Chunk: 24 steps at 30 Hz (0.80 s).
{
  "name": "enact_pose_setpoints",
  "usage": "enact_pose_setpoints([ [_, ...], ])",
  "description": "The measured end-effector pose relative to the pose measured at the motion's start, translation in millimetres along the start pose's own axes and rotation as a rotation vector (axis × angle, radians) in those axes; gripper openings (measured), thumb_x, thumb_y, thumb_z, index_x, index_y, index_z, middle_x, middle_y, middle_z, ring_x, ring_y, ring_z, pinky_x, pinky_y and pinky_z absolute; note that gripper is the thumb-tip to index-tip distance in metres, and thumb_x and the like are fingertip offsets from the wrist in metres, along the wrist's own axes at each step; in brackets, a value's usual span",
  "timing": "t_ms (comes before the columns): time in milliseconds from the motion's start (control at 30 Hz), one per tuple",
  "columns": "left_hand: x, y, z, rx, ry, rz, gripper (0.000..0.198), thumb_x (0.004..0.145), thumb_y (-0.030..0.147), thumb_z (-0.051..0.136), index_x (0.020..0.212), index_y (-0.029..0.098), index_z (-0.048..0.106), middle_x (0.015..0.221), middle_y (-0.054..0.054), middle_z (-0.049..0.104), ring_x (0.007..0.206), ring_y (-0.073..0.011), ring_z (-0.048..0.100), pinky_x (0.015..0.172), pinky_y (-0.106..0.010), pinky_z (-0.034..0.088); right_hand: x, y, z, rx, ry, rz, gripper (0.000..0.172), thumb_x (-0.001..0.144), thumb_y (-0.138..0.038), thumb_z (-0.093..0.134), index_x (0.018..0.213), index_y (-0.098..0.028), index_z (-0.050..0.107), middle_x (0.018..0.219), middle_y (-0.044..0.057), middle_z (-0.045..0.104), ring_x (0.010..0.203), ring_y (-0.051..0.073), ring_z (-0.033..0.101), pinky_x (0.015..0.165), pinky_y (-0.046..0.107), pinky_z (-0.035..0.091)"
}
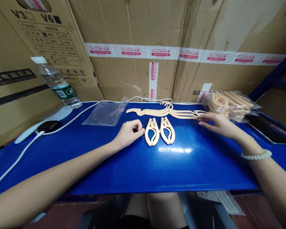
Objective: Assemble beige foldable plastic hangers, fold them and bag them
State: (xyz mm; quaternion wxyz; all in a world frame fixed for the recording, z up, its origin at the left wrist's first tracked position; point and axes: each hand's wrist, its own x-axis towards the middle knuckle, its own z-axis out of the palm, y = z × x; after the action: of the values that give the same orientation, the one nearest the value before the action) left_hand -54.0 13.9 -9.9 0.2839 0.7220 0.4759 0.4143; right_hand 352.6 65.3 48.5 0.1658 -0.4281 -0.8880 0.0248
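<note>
Left hand (130,132), loosely curled and empty, sits just beside the folded hanger (152,132) at frame centre. Right hand (218,124) lies flat on the unfolded hangers (168,111) behind. Light, stiff plastic, I'd judge; grip the thicker arms.

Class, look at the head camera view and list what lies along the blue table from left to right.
In order: water bottle → clear plastic bag → left hand → first folded hanger → second folded hanger → right hand → dark flat tray at the far right edge.
</note>
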Motion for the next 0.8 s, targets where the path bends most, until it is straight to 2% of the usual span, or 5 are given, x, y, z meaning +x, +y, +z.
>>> enact_pose_setpoints([
  [233, 0, 3, 1.3, -0.072, 0.01, -0.01, 0.021, 0.083, 0.037, 0.064, 0.078, 0.019, 0.053, 0.076, 0.001, 0.059, 0.071, -0.015, 0.058, 0.071, -0.029, 0.044, -1, 4, 1, -0.04, 0.01, 0.041, 0.039, 0.092, -0.047, 0.053, 0.11, -0.018, 0.07, 0.104, 0.014, 0.074, 0.09, 0.029, 0.07, 0.081, 0.043, 0.056],
  [400, 0, 4, 1.7, -0.1, -0.009, -0.03, 0.022, 0.087, 0.039, 0.058, 0.08, 0.019, 0.051, 0.073, 0.001, 0.057, 0.068, -0.015, 0.057, 0.069, -0.03, 0.044, -2, 9, 1, -0.101, 0.009, 0.089, 0.039, 0.092, -0.046, 0.052, 0.112, -0.017, 0.069, 0.102, 0.015, 0.073, 0.091, 0.031, 0.069, 0.082, 0.046, 0.056],
  [600, -1, 6, 0.7, -0.004, 0.029, -0.027, 0.029, 0.091, 0.041, 0.05, 0.072, 0.02, 0.048, 0.066, 0.002, 0.054, 0.063, -0.0141, 0.052, 0.063, -0.028, 0.038, 1, 8, 13, -0.12, 0.132, 0.067, 0.039, 0.09, -0.047, 0.055, 0.113, -0.018, 0.069, 0.106, 0.015, 0.069, 0.099, 0.032, 0.067, 0.092, 0.047, 0.054],
  [800, -2, 9, 0.3, 0.05, 0.024, -0.016, 0.031, 0.087, 0.037, 0.057, 0.065, 0.02, 0.043, 0.063, 0.004, 0.049, 0.061, -0.0122, 0.047, 0.06, -0.026, 0.035, 3, 5, 22, -0.108, 0.159, 0.005, 0.042, 0.093, -0.044, 0.052, 0.121, -0.016, 0.067, 0.119, 0.019, 0.067, 0.111, 0.035, 0.063, 0.099, 0.055, 0.049],
])
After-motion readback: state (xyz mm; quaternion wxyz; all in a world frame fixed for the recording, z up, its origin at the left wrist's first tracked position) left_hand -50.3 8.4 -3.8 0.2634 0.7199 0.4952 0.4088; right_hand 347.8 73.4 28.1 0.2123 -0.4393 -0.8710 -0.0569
